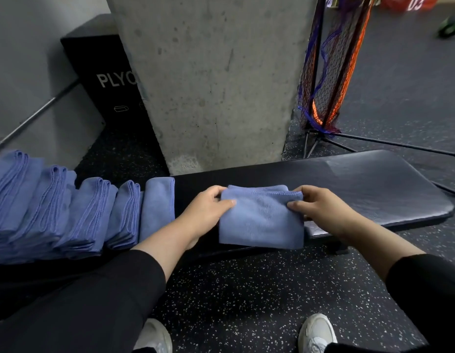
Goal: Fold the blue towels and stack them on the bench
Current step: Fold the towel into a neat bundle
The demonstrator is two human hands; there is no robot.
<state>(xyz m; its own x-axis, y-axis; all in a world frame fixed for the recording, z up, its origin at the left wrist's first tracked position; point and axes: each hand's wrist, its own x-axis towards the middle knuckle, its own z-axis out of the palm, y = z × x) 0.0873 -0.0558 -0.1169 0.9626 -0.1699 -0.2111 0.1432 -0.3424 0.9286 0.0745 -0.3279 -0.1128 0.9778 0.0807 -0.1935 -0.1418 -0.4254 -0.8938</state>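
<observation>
A folded blue towel (260,220) lies on the dark padded bench (374,184), its near edge hanging slightly over the bench's front. My left hand (208,210) pinches the towel's far left corner, thumb on top. My right hand (320,207) pinches the far right corner in the same way. To the left along the bench, several stacks of folded blue towels (68,210) lean against each other in a row, the nearest (157,207) about a hand's width from my left hand.
A concrete pillar (216,80) rises right behind the bench. A black plyo box (104,77) stands at the back left. A netted stand (328,72) with thin black legs sits at the back right. Speckled rubber floor and my shoes (316,332) are below.
</observation>
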